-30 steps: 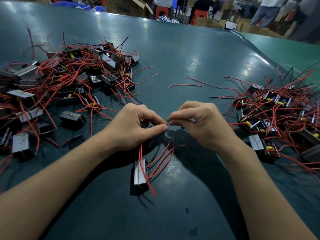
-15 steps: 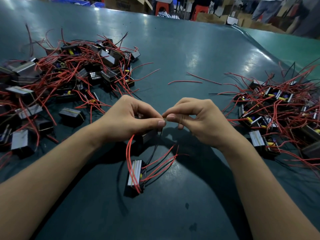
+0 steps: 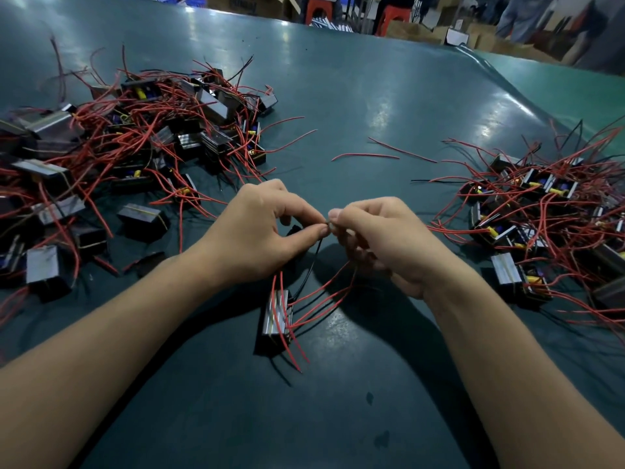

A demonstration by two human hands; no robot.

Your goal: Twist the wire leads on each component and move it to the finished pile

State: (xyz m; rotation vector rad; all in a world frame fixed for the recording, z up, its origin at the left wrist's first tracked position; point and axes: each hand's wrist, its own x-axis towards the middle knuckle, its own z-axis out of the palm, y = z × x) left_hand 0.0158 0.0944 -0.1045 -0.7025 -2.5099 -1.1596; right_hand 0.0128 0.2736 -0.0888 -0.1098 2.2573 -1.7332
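Head view: left hand [image 3: 257, 231] and right hand [image 3: 382, 238] both pinch one black wire [image 3: 313, 255]; its small box [image 3: 275, 316] hangs below.

I see a smooth, glossy teal tabletop [image 3: 389, 96] catching light. The component [image 3: 275, 314] shows shiny ribbed metal; its wire leads [image 3: 318, 302] wear smooth red plastic.

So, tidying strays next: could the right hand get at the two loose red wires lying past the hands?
Probably yes: the loose red wires lie alone on bare mat, but the right hand is pinching a lead.
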